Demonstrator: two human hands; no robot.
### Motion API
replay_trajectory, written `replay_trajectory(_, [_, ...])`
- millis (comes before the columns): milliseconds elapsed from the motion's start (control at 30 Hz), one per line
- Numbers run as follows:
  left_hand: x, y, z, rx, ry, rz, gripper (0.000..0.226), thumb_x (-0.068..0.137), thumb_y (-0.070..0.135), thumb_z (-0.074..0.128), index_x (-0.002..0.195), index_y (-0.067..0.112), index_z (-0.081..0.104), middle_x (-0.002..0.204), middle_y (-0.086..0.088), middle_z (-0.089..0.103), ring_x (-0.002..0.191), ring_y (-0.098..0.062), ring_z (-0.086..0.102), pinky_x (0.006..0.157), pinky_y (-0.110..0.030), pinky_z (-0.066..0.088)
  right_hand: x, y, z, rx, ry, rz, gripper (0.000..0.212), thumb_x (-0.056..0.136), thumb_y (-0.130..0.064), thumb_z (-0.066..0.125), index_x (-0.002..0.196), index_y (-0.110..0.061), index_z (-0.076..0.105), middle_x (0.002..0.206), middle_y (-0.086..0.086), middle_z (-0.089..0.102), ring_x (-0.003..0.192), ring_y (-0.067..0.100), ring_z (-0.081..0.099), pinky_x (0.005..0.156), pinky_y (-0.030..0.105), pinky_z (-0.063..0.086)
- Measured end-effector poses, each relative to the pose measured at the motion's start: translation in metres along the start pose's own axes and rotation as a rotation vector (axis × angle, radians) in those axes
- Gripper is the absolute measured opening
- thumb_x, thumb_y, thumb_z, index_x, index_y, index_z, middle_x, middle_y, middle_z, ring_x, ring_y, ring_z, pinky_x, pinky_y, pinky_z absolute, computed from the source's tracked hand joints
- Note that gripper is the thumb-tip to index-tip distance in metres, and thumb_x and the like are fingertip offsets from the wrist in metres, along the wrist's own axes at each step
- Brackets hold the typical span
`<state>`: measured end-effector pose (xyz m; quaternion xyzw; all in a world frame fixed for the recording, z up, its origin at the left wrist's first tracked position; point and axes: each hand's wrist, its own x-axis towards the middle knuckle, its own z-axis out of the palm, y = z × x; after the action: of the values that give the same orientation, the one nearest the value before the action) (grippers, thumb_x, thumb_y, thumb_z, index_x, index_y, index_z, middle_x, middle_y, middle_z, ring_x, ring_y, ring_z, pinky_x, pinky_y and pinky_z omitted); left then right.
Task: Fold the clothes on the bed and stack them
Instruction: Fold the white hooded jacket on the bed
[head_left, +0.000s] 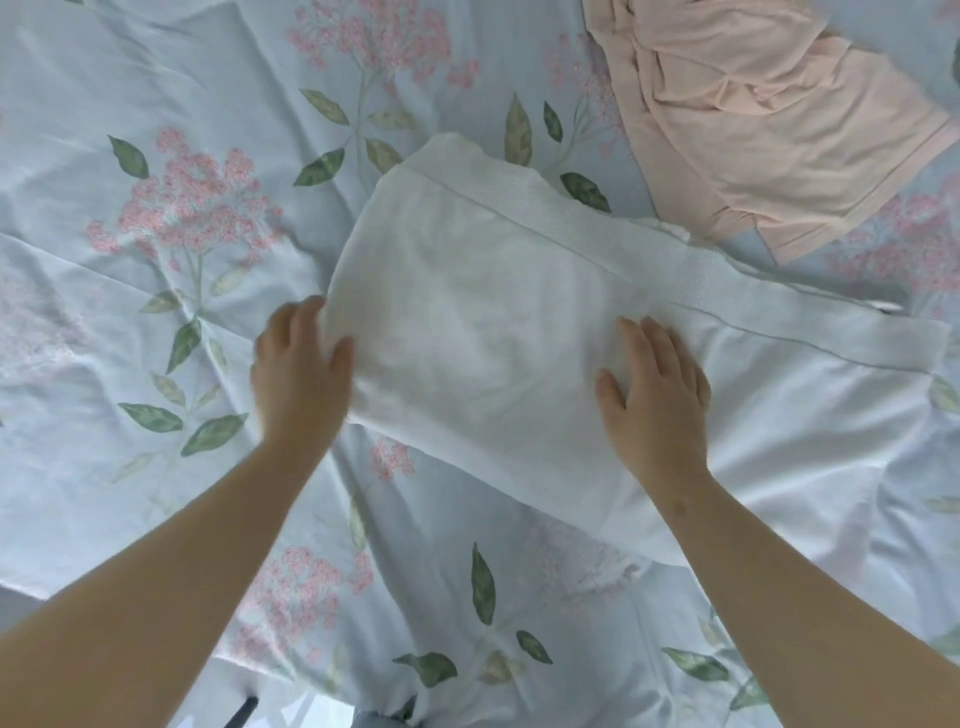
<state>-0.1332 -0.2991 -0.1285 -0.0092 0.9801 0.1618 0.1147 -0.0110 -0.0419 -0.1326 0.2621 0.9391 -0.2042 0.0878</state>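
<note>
A white knit garment (483, 312) lies partly folded in the middle of the bed, its ribbed band running from upper left to the right. My left hand (298, 371) touches its left edge with loosely spread fingers and looks slightly blurred. Flat on the cloth, my right hand (657, 387) presses the garment near its middle right with straight fingers. A crumpled peach garment (753, 130) lies unfolded at the top right.
The bed is covered with a pale blue sheet (130, 78) printed with pink flowers and green leaves. The bed's near edge (104, 597) shows at the lower left, with a dark object below it.
</note>
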Motion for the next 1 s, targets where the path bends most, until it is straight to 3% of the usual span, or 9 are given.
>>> replay_trajectory(100, [-0.034,0.054,0.024,0.037,-0.025,0.64,0.048,0.1,0.041,0.029,0.14,0.016,0.039,0.145,-0.011,0.043,0.137,-0.032,0.03,0.11,-0.048,0.02,-0.032,0.0,0.005,-0.037,0.083,0.081,0.054,0.09,-0.041,0.037,0.139,-0.021,0.044,0.147,0.01,0.041,0.138,0.033,0.033,0.108,0.057,0.022])
replay_trajectory(167, [-0.046,0.074,0.046,0.229,-0.204,0.845,0.057,0.097,0.054,0.018,0.143,0.023,0.032,0.149,-0.006,0.038,0.14,-0.031,0.026,0.112,-0.053,0.012,-0.049,0.005,0.011,-0.1,-0.025,0.117,0.061,0.089,-0.052,0.023,0.144,-0.03,0.035,0.154,0.006,0.03,0.143,0.031,0.021,0.11,0.061,0.013])
replay_trajectory(267, [-0.043,0.083,0.076,0.444,-0.355,0.779,0.072,0.084,0.066,0.005,0.15,0.037,0.009,0.16,0.006,0.009,0.147,-0.027,0.002,0.109,-0.056,-0.012,-0.048,0.018,0.022,-0.159,-0.156,0.164,0.069,0.084,-0.063,0.003,0.149,-0.042,0.01,0.161,-0.002,0.001,0.147,0.026,-0.004,0.112,0.06,-0.004])
replay_trajectory(367, [-0.038,0.081,0.096,0.505,-0.266,0.718,0.068,0.084,0.065,0.001,0.146,0.039,-0.007,0.16,0.009,0.0,0.147,-0.026,-0.006,0.109,-0.058,-0.016,-0.032,0.027,0.035,-0.184,-0.154,0.161,0.071,0.08,-0.065,-0.001,0.148,-0.043,-0.001,0.16,-0.003,-0.011,0.145,0.026,-0.015,0.111,0.061,-0.008])
replay_trajectory(533, [-0.041,0.086,0.099,0.412,-0.079,0.769,0.056,0.09,0.053,0.03,0.141,0.03,0.04,0.146,-0.002,0.042,0.135,-0.033,0.034,0.105,-0.065,0.021,-0.024,0.04,0.037,-0.204,-0.164,0.094,0.07,0.08,-0.066,-0.001,0.147,-0.044,-0.005,0.159,-0.004,-0.014,0.145,0.025,-0.017,0.112,0.058,-0.011])
replay_trajectory(667, [-0.024,0.122,0.087,0.349,0.133,0.991,0.05,0.092,0.051,0.039,0.136,0.027,0.041,0.142,-0.002,0.037,0.13,-0.027,0.033,0.104,-0.059,0.026,-0.015,0.067,0.016,-0.182,-0.097,0.165,0.071,0.08,-0.067,-0.002,0.147,-0.044,-0.005,0.16,-0.006,-0.011,0.145,0.017,-0.015,0.113,0.054,-0.013])
replay_trajectory(733, [-0.008,0.154,0.087,0.463,-0.059,1.087,0.062,0.091,0.059,0.029,0.147,0.031,0.025,0.155,-0.001,0.024,0.142,-0.028,0.017,0.111,-0.059,0.01,-0.01,0.079,0.01,-0.198,-0.107,0.17,0.072,0.08,-0.065,-0.003,0.149,-0.042,-0.002,0.16,-0.006,-0.009,0.146,0.016,-0.012,0.113,0.053,-0.011])
replay_trajectory(833, [0.014,0.189,0.093,0.675,-0.398,1.031,0.072,0.086,0.067,0.013,0.149,0.038,-0.006,0.16,0.006,-0.006,0.146,-0.023,-0.009,0.113,-0.056,-0.009,-0.012,0.077,0.008,-0.162,-0.107,0.152,0.07,0.084,-0.061,0.003,0.15,-0.039,0.006,0.161,-0.004,-0.002,0.147,0.019,-0.007,0.114,0.051,-0.008])
replay_trajectory(1000, [0.042,0.212,0.076,0.599,-0.358,1.149,0.078,0.083,0.066,0.046,0.148,0.033,0.017,0.155,0.0,0.012,0.144,-0.024,0.003,0.114,-0.049,-0.004,-0.05,0.062,0.013,0.019,0.005,0.265,0.065,0.087,-0.051,0.02,0.146,-0.026,0.034,0.155,0.005,0.027,0.145,0.026,0.019,0.113,0.043,0.001])
